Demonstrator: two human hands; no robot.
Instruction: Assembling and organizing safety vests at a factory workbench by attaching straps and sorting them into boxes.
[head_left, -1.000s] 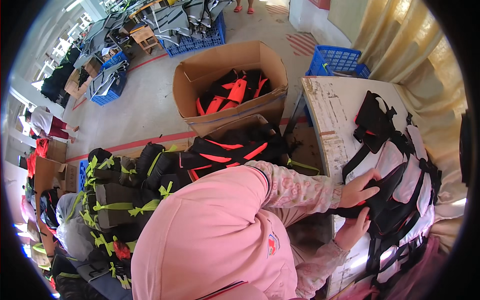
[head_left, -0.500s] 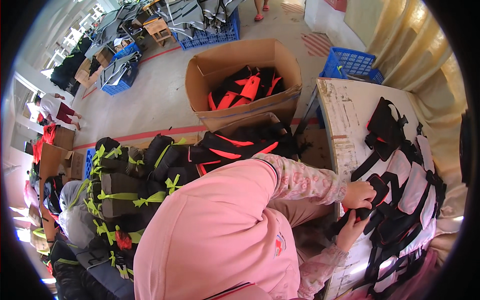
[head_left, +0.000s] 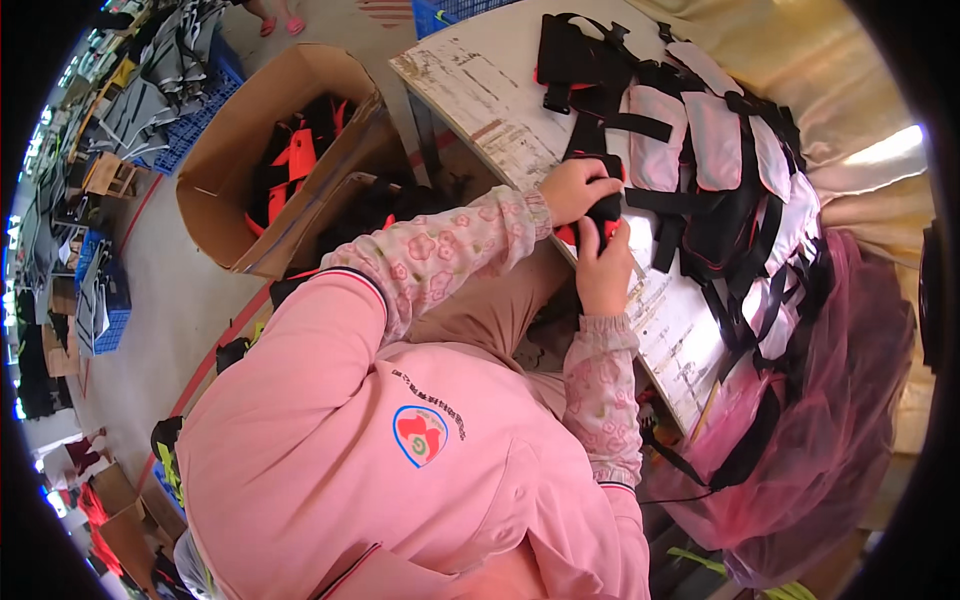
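Left forearm [head_left: 450, 247]: reaching out and across toward the right, slanting upward in view, sleeved.
Left hand [head_left: 573, 192]: back turned up, fingers bent and pointing rightward, closed in a grip.
Right forearm [head_left: 602, 400]: running almost straight up in view, sleeved likewise.
Right hand [head_left: 605, 280]: thumb and a finger extended forward, pinching.
Spacing: close together, right just nearer the body.

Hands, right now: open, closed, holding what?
Left hand: closed, holding a black pad with red trim.
Right hand: closed, gripping the same pad.
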